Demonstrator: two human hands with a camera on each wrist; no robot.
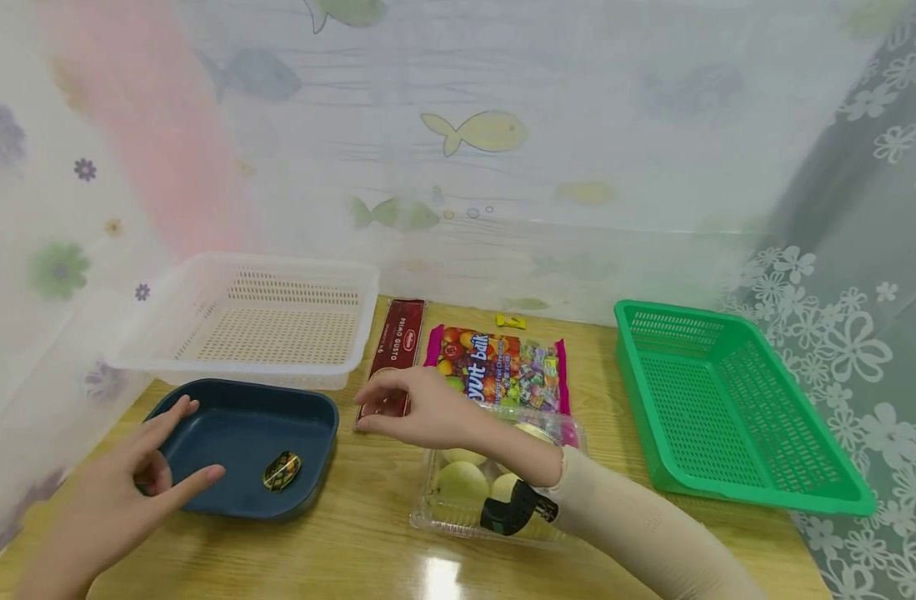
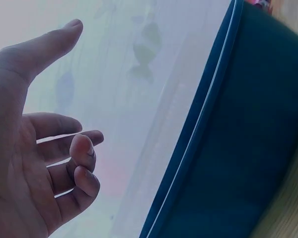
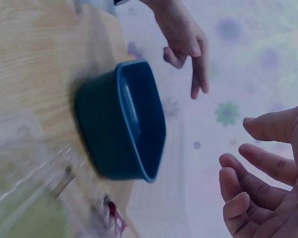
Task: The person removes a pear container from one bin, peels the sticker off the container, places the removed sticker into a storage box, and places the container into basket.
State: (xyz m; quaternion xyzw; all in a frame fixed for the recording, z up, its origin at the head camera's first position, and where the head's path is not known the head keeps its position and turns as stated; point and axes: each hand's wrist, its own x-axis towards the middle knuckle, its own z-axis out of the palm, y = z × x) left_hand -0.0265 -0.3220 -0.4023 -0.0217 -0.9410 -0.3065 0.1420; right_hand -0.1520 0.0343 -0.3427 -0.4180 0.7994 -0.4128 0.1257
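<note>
Left hand (image 1: 116, 479): thumb and fingers parted wide beside the dark blue basin (image 1: 232, 442), which sits before the white basket (image 1: 277, 327) (black-and-gold oval piece (image 1: 282, 472) inside the basin). Right hand (image 1: 423, 406): fingers loosely bent, narrower gap to thumb, above the red Primo Gusto packet (image 1: 400, 333), near the clear fruit box (image 1: 423, 520).

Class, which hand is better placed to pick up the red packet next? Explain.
Probably the right hand: it is empty and, in the head view, overlaps the red packet. The left hand is farther, by the blue tray.
</note>
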